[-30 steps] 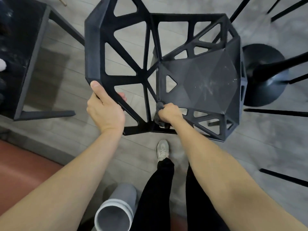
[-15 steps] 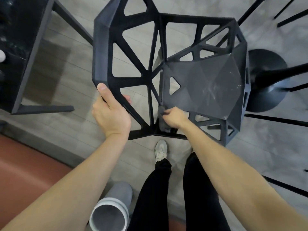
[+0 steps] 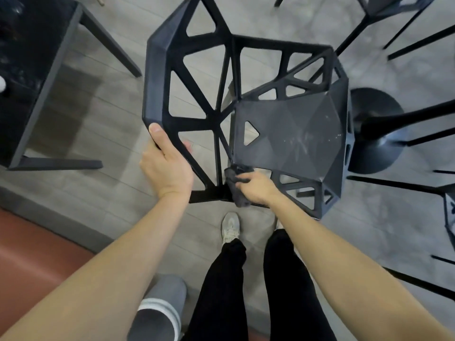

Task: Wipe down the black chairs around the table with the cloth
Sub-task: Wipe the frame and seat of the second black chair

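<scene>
Item: black lattice chair (image 3: 290,134), between you and the black table (image 3: 37,77), backrest toward your left side.

Left hand (image 3: 167,168): thumb and fingers curl round the lower corner of the backrest frame, steadying the chair.

Right hand (image 3: 256,188): fingers bunch the dark grey cloth (image 3: 237,187) against the near edge of the seat, where it meets the backrest struts.

Condition: pale scuffs and specks on the far half of the seat, not yet wiped.

Risks: the bunched cloth likely skips the narrow struts and triangular cut-outs; a loose fold could snag in an opening; if your left grip slackens, the chair may slide on the smooth floor.

Containers: grey cylindrical bin (image 3: 157,313) beside your left leg; its contents cannot be made out.
</scene>
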Tool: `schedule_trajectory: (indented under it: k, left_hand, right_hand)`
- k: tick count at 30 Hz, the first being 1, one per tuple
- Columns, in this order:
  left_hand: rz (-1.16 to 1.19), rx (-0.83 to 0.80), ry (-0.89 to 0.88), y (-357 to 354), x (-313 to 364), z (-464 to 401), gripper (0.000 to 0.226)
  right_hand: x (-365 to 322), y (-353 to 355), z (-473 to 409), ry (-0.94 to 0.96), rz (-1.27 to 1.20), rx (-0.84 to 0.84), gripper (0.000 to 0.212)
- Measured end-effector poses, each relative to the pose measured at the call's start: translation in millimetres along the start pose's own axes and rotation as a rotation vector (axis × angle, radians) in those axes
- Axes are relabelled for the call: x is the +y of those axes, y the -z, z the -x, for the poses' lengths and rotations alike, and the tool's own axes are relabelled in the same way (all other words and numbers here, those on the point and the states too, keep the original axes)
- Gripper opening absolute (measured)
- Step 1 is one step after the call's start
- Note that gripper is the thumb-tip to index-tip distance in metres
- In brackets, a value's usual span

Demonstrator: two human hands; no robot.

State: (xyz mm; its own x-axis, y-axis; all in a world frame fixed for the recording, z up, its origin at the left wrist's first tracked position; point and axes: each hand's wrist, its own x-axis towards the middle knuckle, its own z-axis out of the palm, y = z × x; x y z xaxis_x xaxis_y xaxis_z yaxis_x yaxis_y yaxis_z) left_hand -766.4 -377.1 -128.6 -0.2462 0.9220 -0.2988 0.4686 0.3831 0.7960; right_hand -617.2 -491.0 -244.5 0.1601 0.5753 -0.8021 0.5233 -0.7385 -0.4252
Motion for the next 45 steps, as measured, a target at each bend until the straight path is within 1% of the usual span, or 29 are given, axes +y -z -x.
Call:
schedule_trajectory:
  k: [2, 5, 8, 9, 10, 12, 13, 14, 15, 16, 17, 19, 20, 21, 22, 23, 24, 25, 27, 29, 31, 32, 33, 35, 37, 40, 42, 45]
  left_hand:
    - [-0.010, 0.006, 0.027, 1, 1, 2, 0.080]
    - [-0.034, -0.002, 0.034, 0, 1, 5, 0.078]
    - [-0.089, 0.026, 0.023, 0, 6, 4, 0.079]
    - [-0.117, 0.050, 0.016, 1, 7, 2, 0.077]
    - [-0.127, 0.083, 0.010, 2, 7, 2, 0.070]
    - [-0.100, 0.107, -0.013, 2, 6, 2, 0.058]
    - [-0.077, 0.102, -0.044, 1, 3, 3, 0.057]
    - [-0.049, 0.109, -0.085, 1, 0, 5, 0.056]
    - [-0.016, 0.134, -0.136, 0, -3, 6, 0.055]
    - [-0.003, 0.180, -0.213, 1, -5, 6, 0.051]
    - [-0.035, 0.234, -0.322, 1, -6, 6, 0.047]
    - [-0.213, 0.314, -0.600, 3, -4, 8, 0.044]
    - [-0.339, 0.306, -0.761, 3, -2, 11, 0.043]
    - [-0.464, 0.261, -0.924, 4, -2, 17, 0.041]
    - [-0.573, 0.189, -1.069, 4, -4, 25, 0.037]
    - [-0.657, 0.094, -1.171, 3, -9, 34, 0.033]
    - [-0.719, -0.019, -1.220, 0, -20, 45, 0.030]
    - [-0.772, -0.140, -1.215, -5, -34, 57, 0.030]
    - [-0.910, -0.384, -1.085, -19, -71, 84, 0.042]
    - [-1.131, -0.579, -0.918, -38, -109, 113, 0.061]
    - [-1.344, -0.678, -0.811, -65, -138, 139, 0.077]
    - [-1.410, -0.693, -0.776, -81, -148, 150, 0.080]
    - [-1.440, -0.684, -0.739, -97, -154, 159, 0.078]
    - [-1.427, -0.602, -0.654, -126, -160, 168, 0.059]
    - [-1.390, -0.496, -0.633, -143, -167, 166, 0.036]
    - [-1.361, -0.450, -0.723, -134, -185, 146, 0.026]
    - [-1.371, -0.455, -0.716, -112, -191, 120, 0.022]
    - [-1.459, -0.485, -0.649, -72, -191, 65, 0.025]
  right_hand:
    - [12, -4, 36, 0.029, 0.054, 0.035, 0.039]
    - [23, -25, 56, -0.035, 0.105, 0.180, 0.041]
    - [-17, -56, 57, -0.062, 0.128, 0.326, 0.040]
    - [-29, -65, 58, -0.057, 0.105, 0.351, 0.041]
    - [-34, -70, 61, -0.035, 0.077, 0.359, 0.042]
    - [-18, -66, 67, 0.061, 0.058, 0.359, 0.044]
    - [4, -61, 67, 0.088, 0.083, 0.355, 0.045]
    - [29, -53, 67, 0.071, 0.116, 0.355, 0.045]
    - [63, -47, 65, 0.005, 0.141, 0.359, 0.046]
    - [98, -40, 63, -0.104, 0.168, 0.355, 0.048]
    - [132, -34, 62, -0.202, 0.174, 0.356, 0.050]
    - [169, -32, 60, -0.321, 0.163, 0.358, 0.055]
    - [166, -36, 60, -0.336, 0.161, 0.368, 0.054]
    - [154, -43, 59, -0.309, 0.173, 0.378, 0.053]
    - [133, -50, 59, -0.233, 0.180, 0.396, 0.052]
    - [112, -55, 59, -0.122, 0.165, 0.422, 0.051]
    - [92, -57, 62, -0.009, 0.126, 0.438, 0.049]
    - [84, -60, 61, 0.100, 0.103, 0.440, 0.048]
    - [97, -56, 60, 0.247, 0.092, 0.405, 0.048]
    - [149, -46, 60, 0.256, 0.082, 0.387, 0.049]
    - [215, -34, 63, 0.158, 0.086, 0.402, 0.047]
    - [246, -27, 65, 0.106, 0.084, 0.405, 0.046]
    - [270, -22, 65, 0.091, 0.066, 0.406, 0.045]
    - [289, -20, 61, 0.144, 0.024, 0.402, 0.046]
    - [284, -25, 58, 0.178, -0.015, 0.431, 0.047]
    - [264, -41, 66, 0.149, -0.051, 0.475, 0.047]
    - [238, -58, 70, 0.192, -0.043, 0.400, 0.047]
    - [192, -78, 58, 0.331, 0.000, 0.135, 0.052]
